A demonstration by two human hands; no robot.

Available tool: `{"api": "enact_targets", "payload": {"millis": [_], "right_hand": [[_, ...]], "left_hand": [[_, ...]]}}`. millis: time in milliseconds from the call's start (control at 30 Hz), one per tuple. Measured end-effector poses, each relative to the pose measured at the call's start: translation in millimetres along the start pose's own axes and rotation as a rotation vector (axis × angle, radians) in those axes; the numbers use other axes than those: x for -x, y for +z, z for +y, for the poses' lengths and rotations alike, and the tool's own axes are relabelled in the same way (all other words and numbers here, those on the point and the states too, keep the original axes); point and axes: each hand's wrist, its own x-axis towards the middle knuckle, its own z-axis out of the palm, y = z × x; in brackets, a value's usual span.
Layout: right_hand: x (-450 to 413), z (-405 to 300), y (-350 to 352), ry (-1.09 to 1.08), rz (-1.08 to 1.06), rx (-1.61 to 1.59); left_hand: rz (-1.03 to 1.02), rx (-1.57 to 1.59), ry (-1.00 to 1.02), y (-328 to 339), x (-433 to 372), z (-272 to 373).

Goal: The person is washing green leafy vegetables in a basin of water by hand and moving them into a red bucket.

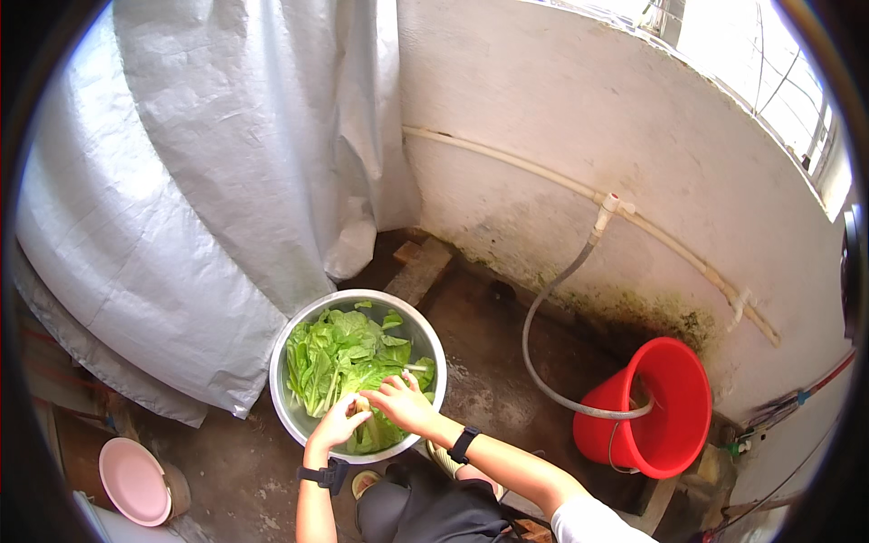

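Observation:
A wide metal basin (280,400) stands on the floor before me, holding many loose green leafy vegetables (339,346). Over its near side, my left hand (336,422) holds the pale stem end of a leafy vegetable (364,407). The leaves of that piece seem to hang down into the basin. My right hand (404,406) is close against it, its fingertips at the same stem end; whether they grip it is hard to tell. Both wrists wear black bands.
A red bucket (590,434) stands at the right with a grey hose (526,332) running into it from a tap (606,210) on the wall pipe. Silver sheeting (204,203) hangs at the left. A pink basin (136,482) lies at lower left; a wooden block (421,268) lies behind the metal basin.

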Motion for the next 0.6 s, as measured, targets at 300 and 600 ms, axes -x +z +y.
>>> {"api": "enact_targets", "payload": {"millis": [300, 600], "right_hand": [[0.9, 3.2, 1.1, -0.046, 0.067, 0.122], [3.6, 12.3, 4.3, -0.126, 0.091, 0.109]], "left_hand": [[-0.080, 0.049, -0.061, -9.3, -1.5, -12.4], [-0.118, 0.073, -0.080, -5.7, -1.0, -0.9]]}}
